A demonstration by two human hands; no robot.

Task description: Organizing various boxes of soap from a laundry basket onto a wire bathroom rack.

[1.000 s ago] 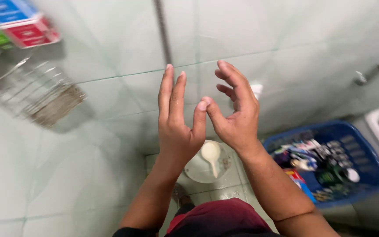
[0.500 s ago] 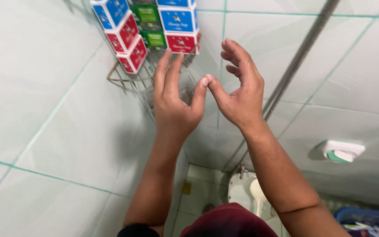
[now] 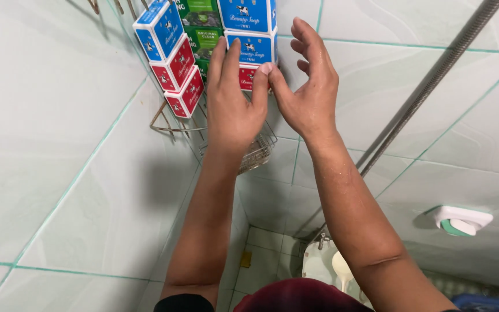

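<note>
At the wire corner rack (image 3: 249, 151), 2 spread, empty hands, left hand (image 3: 233, 104) and right hand (image 3: 307, 95), are raised against the stacked soap boxes (image 3: 215, 43), none being gripped.

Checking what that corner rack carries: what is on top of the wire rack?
Stacked soap boxes in blue, red and green stand on the wire rack. The left hand and right hand cover the lower middle boxes, so the count is unclear.

Boxed soaps (image 3: 187, 55), blue, red, green, stacked in corner wire rack (image 3: 249, 155)
</note>
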